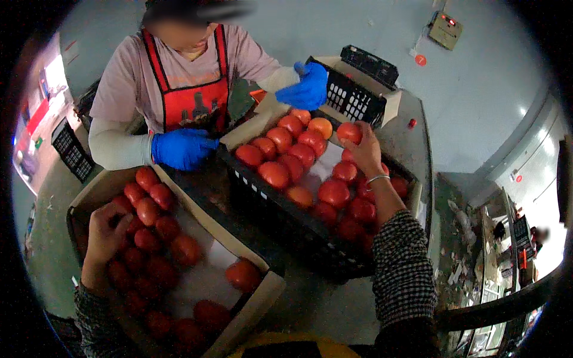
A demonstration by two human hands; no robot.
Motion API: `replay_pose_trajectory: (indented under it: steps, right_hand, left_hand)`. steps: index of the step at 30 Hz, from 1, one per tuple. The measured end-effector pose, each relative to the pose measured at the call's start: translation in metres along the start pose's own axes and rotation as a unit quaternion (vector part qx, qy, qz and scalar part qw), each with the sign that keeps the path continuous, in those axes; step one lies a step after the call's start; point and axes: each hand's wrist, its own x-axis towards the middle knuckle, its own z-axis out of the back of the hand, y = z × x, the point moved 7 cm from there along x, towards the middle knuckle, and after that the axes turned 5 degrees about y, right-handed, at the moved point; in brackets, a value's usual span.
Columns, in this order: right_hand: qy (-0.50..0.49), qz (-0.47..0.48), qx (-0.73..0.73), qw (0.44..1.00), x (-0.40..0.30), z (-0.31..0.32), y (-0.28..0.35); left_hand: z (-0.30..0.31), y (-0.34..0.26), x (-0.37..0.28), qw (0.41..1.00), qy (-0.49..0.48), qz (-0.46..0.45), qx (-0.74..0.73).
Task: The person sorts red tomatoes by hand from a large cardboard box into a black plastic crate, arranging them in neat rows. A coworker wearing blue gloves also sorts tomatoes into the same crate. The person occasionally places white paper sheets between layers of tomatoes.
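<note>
My right hand (368,154) holds a red tomato (348,133) over the far right part of a black plastic crate (277,210). Red and orange tomatoes (303,155) fill much of that crate, with white lining showing between them. At the left, a second crate with a cardboard liner (241,333) holds many red tomatoes (149,211). There my left hand (103,230) rests among the tomatoes along the left side, fingers bent. Whether it grips one is hidden. In that crate, a lone tomato (244,275) sits near the right corner.
Across from me stands a person in a red apron (197,107). One blue-gloved hand (183,149) is between the crates; the other blue glove (306,87) is above the far crate edge. More black crates (356,96) are stacked behind. A small red object (412,123) lies on the table (414,147).
</note>
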Motion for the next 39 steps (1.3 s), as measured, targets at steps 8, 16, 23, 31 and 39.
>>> replay_pose_trajectory:
  steps: [8, 16, 23, 31, 39]
  right_hand:
    - [0.121, 0.109, -0.242, 0.957, 0.020, -0.030, 0.021]
    - [0.199, 0.116, -0.145, 0.962, 0.026, -0.042, 0.012]
    - [0.145, 0.108, -0.216, 0.960, 0.014, -0.065, 0.010]
    - [0.132, 0.122, -0.322, 0.930, 0.021, -0.061, -0.002]
    - [0.140, 0.256, -0.194, 0.937, -0.023, -0.033, 0.167]
  left_hand:
    - [0.005, -0.006, -0.003, 0.999, -0.009, -0.033, 0.014]
    - [0.005, -0.012, -0.003, 0.998, -0.020, -0.061, 0.025]
    - [0.001, 0.000, -0.004, 1.000, -0.009, -0.019, -0.007]
    - [0.005, -0.031, 0.002, 0.995, 0.001, -0.095, 0.007]
    - [0.022, -0.047, -0.007, 0.985, 0.032, -0.169, -0.006]
